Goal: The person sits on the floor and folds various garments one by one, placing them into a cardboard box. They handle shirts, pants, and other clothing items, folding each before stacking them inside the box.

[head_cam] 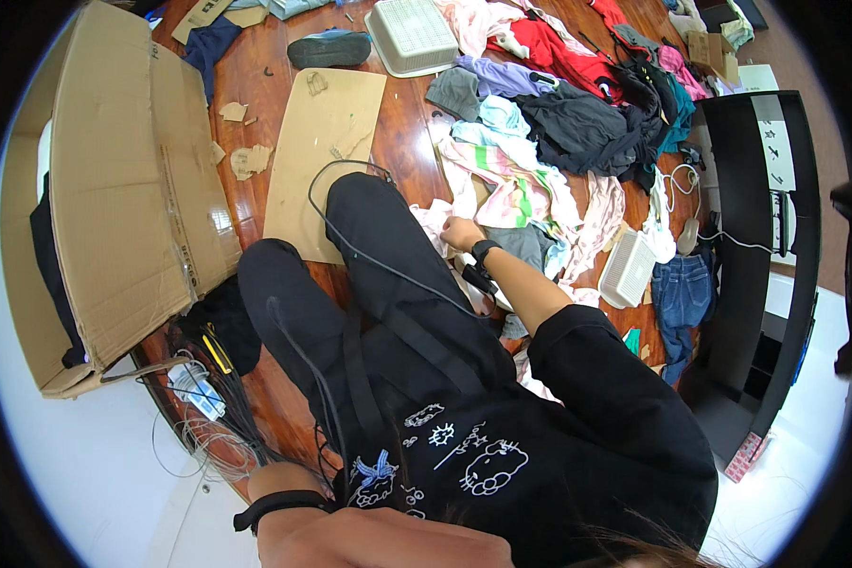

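Observation:
My right hand, below a black wristband, is curled on a pale pink cloth beside my right knee. Just beyond it lies a green, white and pink striped garment, with a grey cloth close to my wrist. Low in the picture, my left arm bends across my body. Only part of my left hand shows past a black band, and its fingers are hidden. A flat cardboard sheet lies on the wooden floor in front of my knees.
An open cardboard box stands at left, above cables and a power strip. Heaped clothes spread across the upper right. Two plastic baskets, jeans and a black shelf unit surround them. A loose cable crosses my leg.

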The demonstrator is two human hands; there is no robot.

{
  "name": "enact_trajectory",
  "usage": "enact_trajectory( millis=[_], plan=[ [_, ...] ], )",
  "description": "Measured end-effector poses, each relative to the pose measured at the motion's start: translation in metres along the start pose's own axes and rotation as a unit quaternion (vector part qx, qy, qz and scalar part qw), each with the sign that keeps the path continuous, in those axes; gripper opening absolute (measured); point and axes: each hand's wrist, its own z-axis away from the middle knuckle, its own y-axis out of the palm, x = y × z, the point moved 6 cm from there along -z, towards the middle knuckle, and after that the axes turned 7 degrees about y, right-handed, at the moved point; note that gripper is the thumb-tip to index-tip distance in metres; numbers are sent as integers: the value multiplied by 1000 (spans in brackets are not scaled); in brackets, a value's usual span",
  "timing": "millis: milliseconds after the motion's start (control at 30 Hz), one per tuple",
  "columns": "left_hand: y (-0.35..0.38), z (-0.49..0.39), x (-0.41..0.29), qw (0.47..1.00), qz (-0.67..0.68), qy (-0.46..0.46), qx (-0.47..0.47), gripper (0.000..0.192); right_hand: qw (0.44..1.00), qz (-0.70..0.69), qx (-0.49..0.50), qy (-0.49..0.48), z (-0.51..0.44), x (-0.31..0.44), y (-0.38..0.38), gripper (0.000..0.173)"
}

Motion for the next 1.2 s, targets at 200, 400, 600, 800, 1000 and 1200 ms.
enact_trajectory(
  millis=[200,400,600,800,1000,1200],
  plan=[
    [2,10,-3,997,74,-12,26,15,1000,5,-5,5,5,3,0,40],
    [5,5,-4,993,111,49,-11,12,1000,13,-6,2,9,5,-2,40],
    [2,-4,-12,916,220,310,123,11,1000,-1,-9,28,7,2,-1,38],
    [-17,27,-23,990,130,20,45,8,1000,3,-13,22,4,-1,1,38],
    [-70,52,-15,965,3,-85,-247,4,999,3,-24,23,5,-3,-1,38],
    [-91,64,5,943,47,-139,-297,11,1000,6,-22,-11,8,0,-2,36]
  ],
)
